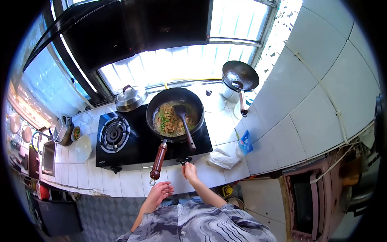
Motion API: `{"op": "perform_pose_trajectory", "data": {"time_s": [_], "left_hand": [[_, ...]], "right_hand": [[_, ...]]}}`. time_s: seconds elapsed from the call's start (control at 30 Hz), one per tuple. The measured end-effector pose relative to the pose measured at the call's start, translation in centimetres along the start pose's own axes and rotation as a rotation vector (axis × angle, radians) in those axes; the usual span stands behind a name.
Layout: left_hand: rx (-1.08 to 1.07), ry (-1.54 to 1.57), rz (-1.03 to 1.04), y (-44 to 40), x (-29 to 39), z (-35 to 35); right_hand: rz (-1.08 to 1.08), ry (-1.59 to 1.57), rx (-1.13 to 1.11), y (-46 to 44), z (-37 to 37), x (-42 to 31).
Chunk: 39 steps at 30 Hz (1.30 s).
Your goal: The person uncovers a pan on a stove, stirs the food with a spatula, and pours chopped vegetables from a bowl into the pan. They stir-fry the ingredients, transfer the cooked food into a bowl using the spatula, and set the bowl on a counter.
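A dark wok [152,105] sits on the right burner of the black gas stove [139,151], its wooden handle [160,158] pointing toward me. Chopped brown food with green pieces [169,117] lies in the wok in bubbling liquid. Resting in the wok is a dark spatula [186,127], its handle leaning over the near rim. My right hand [189,172] has its fingers closed on the stove knob [186,160] at the front panel. Below the wok handle's end, my left hand [160,192] hovers with fingers apart, holding nothing.
A metal lid [131,99] stands behind the bare left burner [115,134]. A second wok [240,75] rests on a container at the back right. Right of the stove lie a folded cloth [223,159] and a blue-white packet [245,144]. A white bowl [83,148] is on the left.
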<state>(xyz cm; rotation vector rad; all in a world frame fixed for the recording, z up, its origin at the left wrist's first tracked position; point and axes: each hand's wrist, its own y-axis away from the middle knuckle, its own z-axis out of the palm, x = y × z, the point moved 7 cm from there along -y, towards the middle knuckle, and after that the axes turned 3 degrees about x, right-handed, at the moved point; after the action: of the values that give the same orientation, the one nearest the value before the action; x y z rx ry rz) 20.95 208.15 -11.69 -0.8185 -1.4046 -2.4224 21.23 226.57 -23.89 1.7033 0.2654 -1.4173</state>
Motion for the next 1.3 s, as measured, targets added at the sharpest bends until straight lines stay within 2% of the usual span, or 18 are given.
{"op": "perform_pose_trajectory", "data": {"time_s": [0.03,0.07,0.1,0.17,0.23,0.3,0.37,0.5,0.53,0.57,0.63,0.7,0.77,0.9,1.03,1.1,1.2,1.3], "left_hand": [[-0.005,-0.003,0.002,-0.1,0.0,0.1],[-0.01,0.006,0.002,-0.2,0.0,0.2],[-0.016,0.014,0.004,-0.4,0.2,0.2],[0.077,0.03,0.01,-0.1,0.8,0.0],[-0.021,0.077,0.052,-0.8,0.9,-1.6],[-0.068,0.165,0.045,-1.4,0.7,-3.4],[-0.117,0.255,0.041,-1.8,1.5,-2.8],[-0.004,0.346,0.148,-1.0,5.5,-0.9],[0.041,0.309,0.075,-0.7,6.1,-0.5],[0.084,0.27,0.007,-0.5,6.9,0.0],[0.044,0.188,0.145,1.3,9.9,2.9],[0.03,0.009,0.165,1.9,11.4,5.0],[0.046,-0.005,0.189,1.7,12.3,5.9],[-0.03,-0.148,0.231,2.0,13.5,7.6],[-0.047,-0.107,0.212,1.6,12.9,7.2],[-0.1,-0.074,0.199,1.6,12.8,7.3],[-0.112,-0.073,0.156,1.5,12.7,7.3],[-0.092,-0.052,0.095,1.2,12.2,7.1]], "right_hand": [[0.025,-0.035,-0.022,0.2,0.0,0.0],[-0.07,0.164,-0.02,-0.6,-0.5,0.4],[-0.077,0.162,-0.015,-0.6,-1.4,-0.2],[-0.411,0.55,0.378,1.0,-5.9,-5.5],[-0.343,0.288,0.434,-0.2,-9.9,-10.8],[-0.405,0.31,0.519,-3.2,-13.1,-17.3],[-0.548,0.325,0.52,-7.9,-14.8,-23.8],[-0.51,0.68,0.501,-18.3,-13.7,-31.7],[-0.393,0.748,0.413,-20.9,-12.9,-32.3],[-0.397,0.858,0.366,-23.7,-12.1,-32.6],[-0.423,0.959,0.245,-28.8,-10.3,-32.5],[-0.201,0.95,0.05,-32.8,-9.0,-30.9],[-0.31,1.194,0.118,-34.3,-8.4,-30.9],[-0.264,1.181,0.162,-35.0,-8.4,-30.9],[-0.31,0.97,0.177,-35.9,-10.0,-34.2],[-0.43,0.872,0.195,-36.7,-10.5,-35.9],[-0.383,0.553,0.069,-36.1,-9.7,-38.7],[-0.608,0.606,0.127,-33.4,-8.5,-43.7]]}}
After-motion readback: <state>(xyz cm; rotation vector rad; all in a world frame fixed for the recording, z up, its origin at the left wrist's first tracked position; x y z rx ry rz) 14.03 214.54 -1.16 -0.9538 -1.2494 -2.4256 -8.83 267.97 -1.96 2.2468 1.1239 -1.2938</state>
